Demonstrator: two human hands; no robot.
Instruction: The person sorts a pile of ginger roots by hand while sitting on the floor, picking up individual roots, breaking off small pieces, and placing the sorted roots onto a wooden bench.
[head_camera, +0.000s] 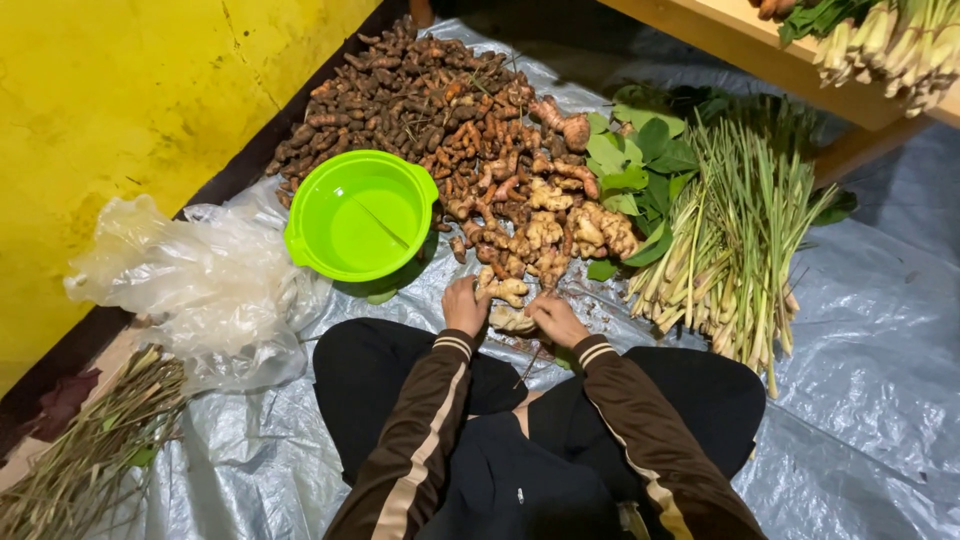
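Person sat cross-legged on a grey plastic sheet (860, 330), lower centre of frame. Both hands met just above the knees, at the near edge of the root heap.

Left hand (465, 306) was curled around the left end of a pale ginger piece (510, 320), fingers closed on it. Right hand (556, 320) gripped the right end of the same piece, fingers folded over; the fingertips were hidden, so how hard it pinched could not be told. The piece lay between the hands, touching both, low over the sheet.

Handling, as a judgement: knobbly, stiff, fairly light; it would snap at the narrow necks between lobes rather than bend. Skin looked dry and earthy, so not slippery. Best held on the fat lobes, one in each hand.

Around them:
- pale ginger pile (560, 235) just above the hands, centre of frame
- darker, thinner roots (400, 90) upper centre, running towards the yellow wall (120, 100)
- green plastic basin (362, 214) left of centre, nothing visible in it but a thin stalk
- crumpled clear bags (200, 285) at left
- green leaves (640, 160) and lemongrass stalks (735, 240) at right
- dry twigs (90, 450) lower left
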